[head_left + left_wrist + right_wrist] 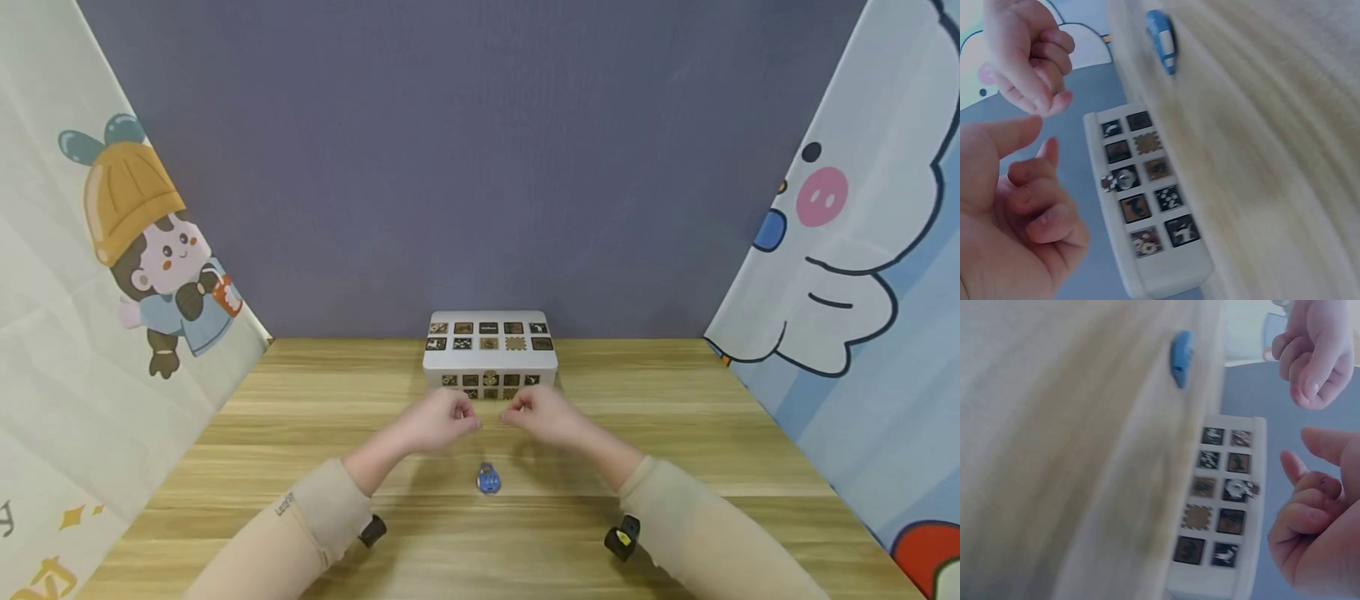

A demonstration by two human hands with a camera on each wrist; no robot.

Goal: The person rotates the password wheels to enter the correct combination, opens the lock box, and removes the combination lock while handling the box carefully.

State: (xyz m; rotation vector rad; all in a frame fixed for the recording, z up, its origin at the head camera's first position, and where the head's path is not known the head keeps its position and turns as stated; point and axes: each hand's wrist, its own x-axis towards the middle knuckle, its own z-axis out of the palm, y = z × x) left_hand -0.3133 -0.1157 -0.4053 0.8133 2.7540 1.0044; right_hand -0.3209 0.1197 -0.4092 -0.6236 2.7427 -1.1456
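My left hand (pixel 444 419) and right hand (pixel 550 415) hover over the table, facing each other with a small gap between them. Both have loosely curled fingers and hold nothing. In the left wrist view, the left thumb (pixel 1019 134) and index fingertip stand slightly apart. The right wrist view shows a similar gap at the right thumb and index finger. Beyond the hands sits a closed white box (pixel 491 360) with rows of dark square pictures and a metal clasp (pixel 1237 489) on its front. Nearer me lies a small blue rounded thing (pixel 488 479) with a greyish loop-like end; its kind is unclear.
The wooden tabletop (pixel 337 367) runs back to a grey-blue wall (pixel 480 167), with the box close against it. Printed cloths with cartoon figures hang at the left (pixel 60 292) and right (pixel 885 333) sides. A dark strapped device (pixel 622 537) is on my right wrist.
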